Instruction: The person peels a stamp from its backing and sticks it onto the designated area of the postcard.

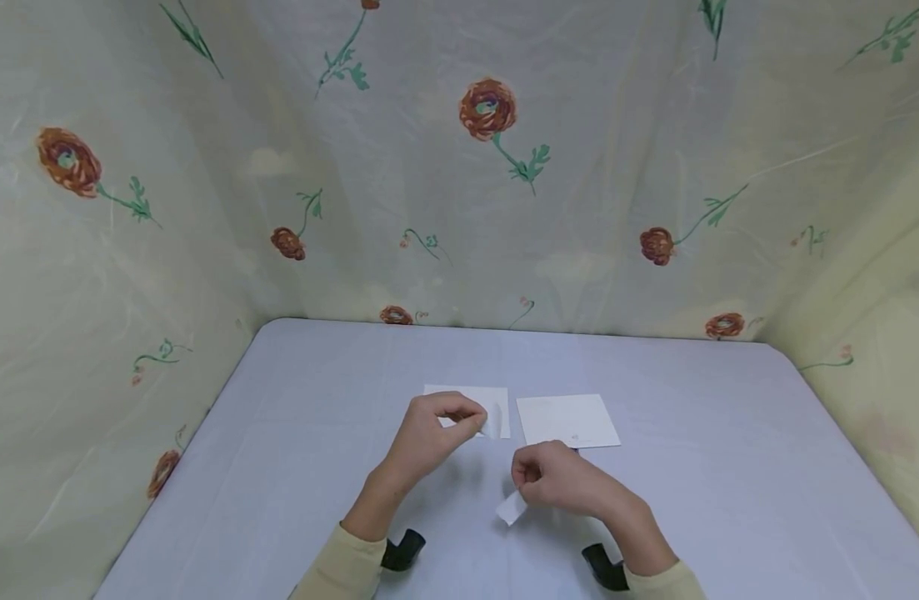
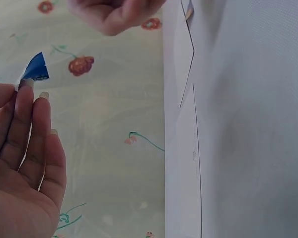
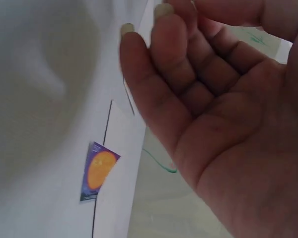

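My left hand (image 1: pixel 432 429) pinches a small blue stamp (image 2: pixel 37 67) between thumb and forefinger; its pale back (image 1: pixel 492 421) shows in the head view, in front of the left white card (image 1: pixel 432 389). Lower and to the right, my right hand (image 1: pixel 560 479) pinches a small white paper piece (image 1: pixel 511 507) that hangs below the fingers. Behind this hand lies the right white card (image 1: pixel 567 419). In the right wrist view a purple stamp with an orange oval (image 3: pixel 100 171) overlaps the card's near edge; my right hand mostly hides it in the head view.
The cards lie side by side on a table with a pale cloth (image 1: pixel 294 467). A flower-patterned curtain (image 1: pixel 579 167) hangs behind the table and along both sides. Black straps (image 1: pixel 403 550) are at both wrists.
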Motion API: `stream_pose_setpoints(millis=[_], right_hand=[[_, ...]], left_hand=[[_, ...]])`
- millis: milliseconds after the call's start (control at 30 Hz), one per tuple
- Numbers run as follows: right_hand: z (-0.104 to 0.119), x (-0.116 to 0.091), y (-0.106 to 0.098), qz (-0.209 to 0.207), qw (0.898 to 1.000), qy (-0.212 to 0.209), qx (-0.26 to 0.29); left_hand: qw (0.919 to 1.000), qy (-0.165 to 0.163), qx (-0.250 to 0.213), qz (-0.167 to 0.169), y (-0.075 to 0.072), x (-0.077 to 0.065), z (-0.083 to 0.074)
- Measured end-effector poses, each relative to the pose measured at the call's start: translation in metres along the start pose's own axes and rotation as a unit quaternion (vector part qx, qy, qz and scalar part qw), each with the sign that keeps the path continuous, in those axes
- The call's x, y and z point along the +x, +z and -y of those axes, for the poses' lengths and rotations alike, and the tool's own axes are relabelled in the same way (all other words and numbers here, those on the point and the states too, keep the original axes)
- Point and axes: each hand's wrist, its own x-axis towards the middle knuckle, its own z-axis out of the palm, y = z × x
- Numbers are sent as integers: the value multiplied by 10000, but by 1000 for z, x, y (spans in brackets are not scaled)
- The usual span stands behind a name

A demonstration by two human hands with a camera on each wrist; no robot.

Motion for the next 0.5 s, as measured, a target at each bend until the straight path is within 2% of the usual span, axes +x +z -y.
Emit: stream_pose_setpoints(millis=[133, 500], right_hand=[[-4, 3, 5, 112, 9998, 137, -59], [-14, 4, 15, 289, 9956, 802, 395]], left_hand=[[10000, -1, -17, 5, 0, 0, 1], [9997, -170, -139, 45, 0, 0, 0]])
